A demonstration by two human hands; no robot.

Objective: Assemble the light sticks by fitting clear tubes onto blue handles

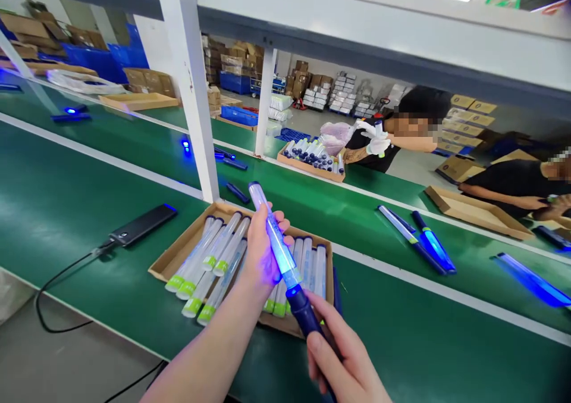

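Note:
My left hand [259, 248] is closed around a clear plastic tube [280, 251] with a dark cap at its upper end. My right hand [341, 352] grips a dark blue flashlight-like handle [302, 311], whose top meets the tube's lower end. Blue light glows through the tube and onto my left palm. Whether the two parts are joined or only touching, I cannot tell. Beneath my hands lies a shallow cardboard tray [163, 263] with several similar tubes [225, 242], banded in bright green, with dark caps. My left forearm hides part of it.
A black power bank [145, 224] with a cable lies left on the green bench. Lit blue sticks [435, 245] rest on the green belt beyond. A white post [190, 87] rises behind the tray. Across the belt, a gloved co-worker handles a tube near another filled tray [312, 168].

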